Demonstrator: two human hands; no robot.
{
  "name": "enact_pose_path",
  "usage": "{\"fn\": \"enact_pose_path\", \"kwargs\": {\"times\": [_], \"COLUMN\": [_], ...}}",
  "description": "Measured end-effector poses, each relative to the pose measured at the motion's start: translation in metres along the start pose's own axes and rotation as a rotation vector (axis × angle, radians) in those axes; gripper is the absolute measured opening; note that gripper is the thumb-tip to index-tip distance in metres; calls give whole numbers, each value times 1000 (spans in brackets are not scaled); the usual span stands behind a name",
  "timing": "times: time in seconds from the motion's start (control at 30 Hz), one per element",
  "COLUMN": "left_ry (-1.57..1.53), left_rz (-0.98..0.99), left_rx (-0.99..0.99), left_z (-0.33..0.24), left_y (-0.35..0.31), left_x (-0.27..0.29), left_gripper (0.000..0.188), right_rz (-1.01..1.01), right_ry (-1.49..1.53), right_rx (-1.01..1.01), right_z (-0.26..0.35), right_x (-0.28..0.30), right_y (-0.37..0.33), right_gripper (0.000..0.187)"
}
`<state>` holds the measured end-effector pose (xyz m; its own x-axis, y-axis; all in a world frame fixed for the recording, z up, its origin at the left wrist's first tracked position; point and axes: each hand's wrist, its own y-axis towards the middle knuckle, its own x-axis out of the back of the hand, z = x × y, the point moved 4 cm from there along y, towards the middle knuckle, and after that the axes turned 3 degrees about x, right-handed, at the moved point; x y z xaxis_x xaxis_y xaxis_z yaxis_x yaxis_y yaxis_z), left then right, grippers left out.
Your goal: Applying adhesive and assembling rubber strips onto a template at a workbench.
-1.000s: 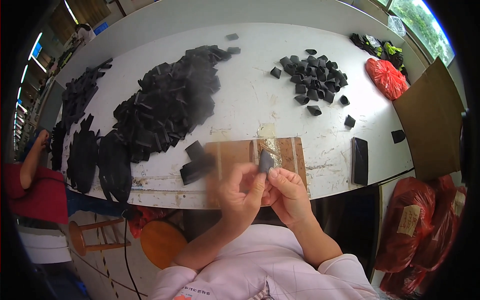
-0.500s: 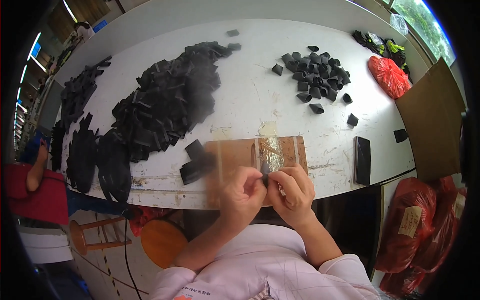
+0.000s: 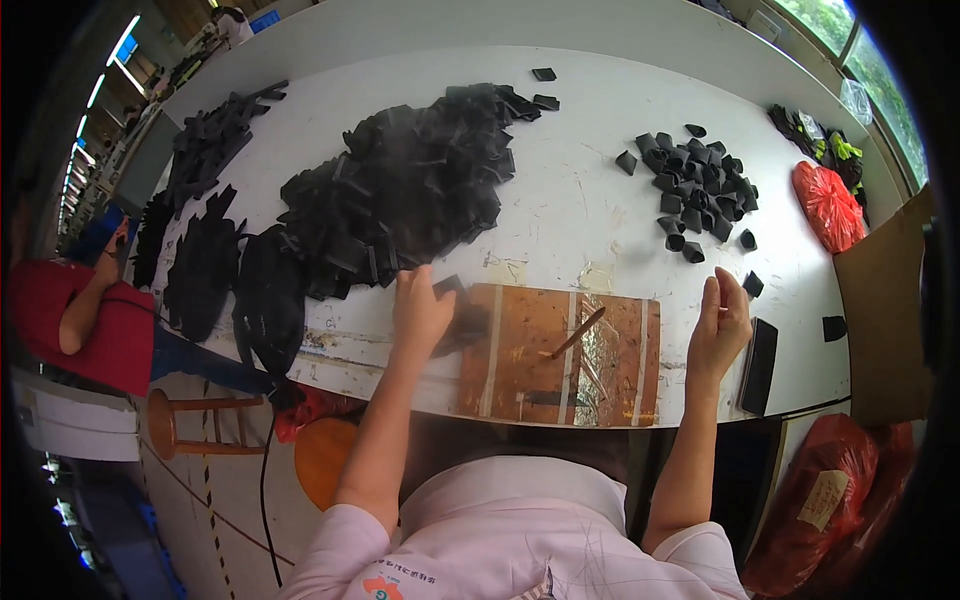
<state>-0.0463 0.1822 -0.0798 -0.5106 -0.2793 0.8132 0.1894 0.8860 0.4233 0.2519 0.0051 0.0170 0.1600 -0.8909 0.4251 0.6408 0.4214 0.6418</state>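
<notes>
My left hand (image 3: 420, 312) reaches to the near edge of a large heap of flat black fabric pieces (image 3: 400, 190). Its thumb stands apart from the fingers, and I see nothing held. Beside the thumb, a few loose black pieces (image 3: 465, 318) lie against a brown wooden board (image 3: 520, 330), blurred. My right hand (image 3: 718, 325) hovers right of the board, fingers stretched, holding nothing I can see. Just past its fingertips is a single folded black piece (image 3: 753, 284). A thin brown stick (image 3: 578, 334) slants over the board, which carries strips of clear tape.
Folded black loops (image 3: 700, 180) form a smaller pile at far right. A dark phone (image 3: 759, 366) lies right of my right hand. Red plastic bags (image 3: 828, 205) and a cardboard sheet (image 3: 885, 300) border the right side. A person in red (image 3: 85, 320) is at left.
My hands have parted from over the board: the left went to the black heap, the right swung out to the right. The small black piece between my fingers is gone from them. The view shifted.
</notes>
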Motion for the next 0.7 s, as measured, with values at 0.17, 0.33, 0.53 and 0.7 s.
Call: {"fn": "enact_pose_path", "kwargs": {"times": [0.17, 0.33, 0.53, 0.7], "left_ry": [-223, -969, -1492, -1385], "left_rz": [176, 333, 472, 363], "left_rx": [64, 274, 536, 605], "left_z": [8, -43, -93, -97], "left_y": [18, 6, -48, -64], "left_x": [1, 53, 61, 72], "left_gripper": [15, 11, 11, 11], "right_rz": [569, 760, 578, 451], "right_ry": [328, 532, 327, 194], "right_rx": [-72, -96, 188, 433], "right_z": [49, 100, 111, 114], "right_x": [-6, -35, -43, -32], "right_y": [-72, -100, -97, -96], "right_gripper": [12, 17, 18, 19]}}
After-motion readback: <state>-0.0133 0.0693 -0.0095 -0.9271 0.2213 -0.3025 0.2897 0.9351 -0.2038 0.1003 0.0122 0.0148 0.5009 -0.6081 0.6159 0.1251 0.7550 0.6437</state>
